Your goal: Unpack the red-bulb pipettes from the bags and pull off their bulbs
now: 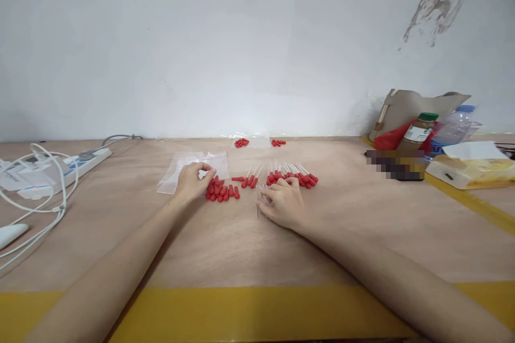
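Note:
My left hand (193, 181) rests on the table with its fingers curled at the edge of a heap of loose red rubber bulbs (220, 191), next to clear plastic bags (193, 167). My right hand (284, 201) is closed round a bunch of clear glass tubes (261, 196), just in front of a row of droppers with red bulbs (292, 176). A few more droppers (249, 179) lie between the two groups.
Two small packs of red-bulbed droppers (257, 142) lie by the wall. A power strip with white cables (48, 171) is at the left. At the right stand a paper bag (414, 107), bottles (420, 131) and a tissue pack (470, 171). Yellow tape (257, 311) edges the table front.

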`<state>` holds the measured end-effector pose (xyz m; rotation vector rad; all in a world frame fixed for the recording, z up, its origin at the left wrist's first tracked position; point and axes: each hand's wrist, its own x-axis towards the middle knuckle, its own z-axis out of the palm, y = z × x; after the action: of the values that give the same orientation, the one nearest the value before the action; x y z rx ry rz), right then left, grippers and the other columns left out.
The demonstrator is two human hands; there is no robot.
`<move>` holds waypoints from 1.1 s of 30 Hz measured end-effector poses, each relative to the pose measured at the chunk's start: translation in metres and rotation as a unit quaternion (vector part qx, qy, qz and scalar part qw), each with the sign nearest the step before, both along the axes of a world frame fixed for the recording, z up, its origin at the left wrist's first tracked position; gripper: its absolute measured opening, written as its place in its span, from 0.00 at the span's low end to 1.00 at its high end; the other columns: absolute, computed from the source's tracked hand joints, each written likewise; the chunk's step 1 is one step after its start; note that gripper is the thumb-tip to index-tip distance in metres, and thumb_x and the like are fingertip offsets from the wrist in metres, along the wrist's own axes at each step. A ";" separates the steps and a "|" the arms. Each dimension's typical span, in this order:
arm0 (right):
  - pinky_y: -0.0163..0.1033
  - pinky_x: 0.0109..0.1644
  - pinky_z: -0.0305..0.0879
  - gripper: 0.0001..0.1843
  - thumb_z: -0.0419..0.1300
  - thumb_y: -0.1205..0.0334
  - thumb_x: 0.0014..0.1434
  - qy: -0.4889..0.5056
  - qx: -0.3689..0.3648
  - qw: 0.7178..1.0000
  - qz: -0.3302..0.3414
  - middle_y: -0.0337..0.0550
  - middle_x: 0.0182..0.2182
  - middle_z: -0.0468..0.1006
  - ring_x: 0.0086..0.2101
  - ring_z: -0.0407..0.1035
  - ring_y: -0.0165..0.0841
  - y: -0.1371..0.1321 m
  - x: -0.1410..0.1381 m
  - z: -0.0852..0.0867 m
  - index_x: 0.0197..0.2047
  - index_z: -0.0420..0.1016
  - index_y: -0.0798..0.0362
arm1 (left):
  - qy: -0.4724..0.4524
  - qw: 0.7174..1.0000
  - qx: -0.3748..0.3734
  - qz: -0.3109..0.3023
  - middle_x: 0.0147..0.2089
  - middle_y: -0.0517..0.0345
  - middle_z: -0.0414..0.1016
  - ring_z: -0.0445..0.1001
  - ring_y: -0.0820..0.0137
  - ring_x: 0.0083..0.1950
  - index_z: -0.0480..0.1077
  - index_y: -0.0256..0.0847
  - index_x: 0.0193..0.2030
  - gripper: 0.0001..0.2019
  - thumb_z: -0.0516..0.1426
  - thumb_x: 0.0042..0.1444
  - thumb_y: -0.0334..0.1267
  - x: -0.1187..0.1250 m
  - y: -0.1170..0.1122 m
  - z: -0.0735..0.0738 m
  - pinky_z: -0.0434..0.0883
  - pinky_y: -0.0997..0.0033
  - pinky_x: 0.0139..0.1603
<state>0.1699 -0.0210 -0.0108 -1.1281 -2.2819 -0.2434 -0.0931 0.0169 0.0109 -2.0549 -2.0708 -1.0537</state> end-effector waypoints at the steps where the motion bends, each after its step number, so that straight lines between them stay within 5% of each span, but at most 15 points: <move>1: 0.44 0.44 0.43 0.15 0.56 0.49 0.53 -0.001 -0.008 1.000 0.001 0.42 0.27 0.75 0.33 0.60 0.33 -0.001 -0.001 0.001 0.27 0.73 0.52 | 0.029 0.999 0.011 -0.016 0.38 0.56 0.72 0.67 0.63 0.41 0.71 0.42 0.32 0.12 0.53 0.50 0.47 0.006 -0.002 0.002 0.62 0.64 0.44; 9: 0.45 0.44 0.43 0.28 0.53 0.35 0.48 0.012 -0.024 0.999 0.019 0.44 0.29 0.75 0.36 0.61 0.36 -0.005 -0.004 0.002 0.36 0.74 0.51 | 0.196 0.965 -0.004 -0.171 0.46 0.53 0.66 0.61 0.59 0.51 0.71 0.44 0.32 0.11 0.54 0.51 0.49 0.069 -0.010 0.004 0.57 0.56 0.48; 19: 0.44 0.43 0.43 0.11 0.54 0.55 0.55 0.071 -0.011 0.995 -0.071 0.40 0.26 0.76 0.34 0.64 0.34 0.015 0.041 0.017 0.31 0.75 0.49 | 0.271 0.948 0.062 -0.152 0.46 0.49 0.66 0.61 0.58 0.50 0.69 0.40 0.29 0.08 0.56 0.51 0.43 0.085 -0.004 -0.008 0.57 0.57 0.47; 33: 0.44 0.47 0.46 0.08 0.54 0.61 0.55 0.131 0.092 0.987 -0.027 0.39 0.28 0.74 0.33 0.64 0.31 0.012 0.056 -0.010 0.33 0.75 0.49 | 0.244 0.947 0.169 -0.121 0.47 0.50 0.69 0.61 0.57 0.52 0.70 0.39 0.26 0.05 0.55 0.50 0.36 0.086 -0.017 0.001 0.57 0.54 0.50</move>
<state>0.2255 -0.0088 -0.0206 -1.0607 -1.9577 -0.3026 -0.0072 -0.0002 0.0123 -2.1408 -1.3313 -0.7483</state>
